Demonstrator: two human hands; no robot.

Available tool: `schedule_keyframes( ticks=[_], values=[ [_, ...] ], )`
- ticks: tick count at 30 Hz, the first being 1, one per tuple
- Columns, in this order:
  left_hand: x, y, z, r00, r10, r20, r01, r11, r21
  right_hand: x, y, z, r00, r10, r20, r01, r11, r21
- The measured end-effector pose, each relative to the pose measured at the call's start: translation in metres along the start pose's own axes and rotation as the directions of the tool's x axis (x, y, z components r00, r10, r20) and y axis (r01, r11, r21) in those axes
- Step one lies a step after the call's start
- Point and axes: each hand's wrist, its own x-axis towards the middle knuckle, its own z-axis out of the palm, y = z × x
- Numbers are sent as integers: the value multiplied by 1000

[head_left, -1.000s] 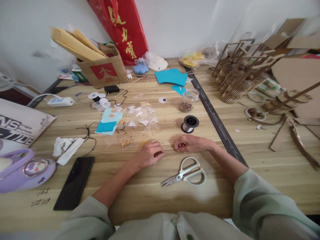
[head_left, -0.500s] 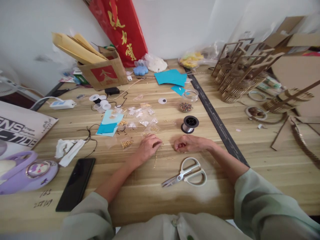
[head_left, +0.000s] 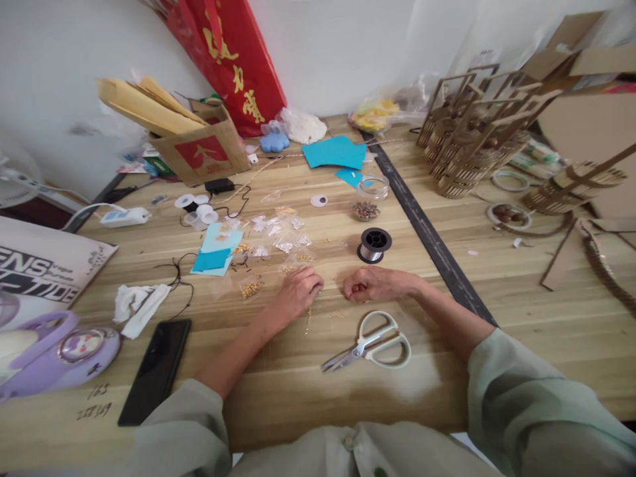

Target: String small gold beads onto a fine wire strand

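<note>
My left hand [head_left: 301, 290] is closed in a pinch near the table's middle, with a thin gold chain [head_left: 309, 320] hanging down beside its fingertips. My right hand [head_left: 365, 285] rests a short way to the right, fingers curled; anything inside them is hidden. Below it lie white-handled scissors [head_left: 372, 344], blades toward the left. A spool of clear thread [head_left: 374, 245] stands just above my right hand. Small gold pieces [head_left: 336, 315] lie between the hands and the scissors. Bags of gold beads [head_left: 251, 288] are left of my left hand.
Black phone [head_left: 155, 371] and purple case [head_left: 84, 354] at left; blue cards [head_left: 213, 255] and small bags behind. A jar of beads [head_left: 366, 211] sits behind the spool. A cardboard box [head_left: 201, 149] is at the back left, with wooden baskets [head_left: 462, 156] at the back right.
The camera view has shifted slightly. The fingers of my left hand have turned down and inward a little, and less of the chain shows. My right hand remains curled in nearly the same place.
</note>
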Motion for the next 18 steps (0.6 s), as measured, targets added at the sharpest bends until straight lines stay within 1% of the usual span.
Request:
schedule_keyframes(
  ticks=[5, 7, 9, 10, 12, 13, 15, 16, 18],
  values=[
    [0, -1, 4, 1000, 31, -6, -30, 998, 61, 0, 0, 0, 1000, -15, -5, 15, 1000, 1],
    [1, -3, 7, 999, 29, -33, -28, 999, 38, 0, -1, 0, 1000, -13, -12, 13, 1000, -4],
    [1, -4, 8, 997, -4, -74, 1, 999, -47, 0, -1, 0, 1000, -12, -15, 12, 1000, -8],
    [1, -3, 8, 994, -41, -97, 30, 993, -112, -1, 0, 0, 1000, -15, -13, 15, 1000, -7],
    [0, -1, 5, 979, -162, -127, 120, 951, -285, 0, 1, 0, 1000, -19, -9, 19, 1000, 2],
    [0, 1, 3, 964, -237, -122, 174, 906, -386, 0, 1, 0, 1000, -20, -6, 20, 1000, 16],
    [0, 5, -2, 926, -373, -60, 268, 761, -590, 0, 2, 0, 1000, -20, -4, 20, 997, 74],
    [-1, 7, -3, 909, -416, -16, 295, 671, -680, 0, 1, 0, 1000, -19, -10, 20, 993, 112],
    [-2, 9, -5, 883, -467, 58, 316, 498, -808, 1, -3, 1, 999, -19, -49, 28, 983, 180]
  ],
)
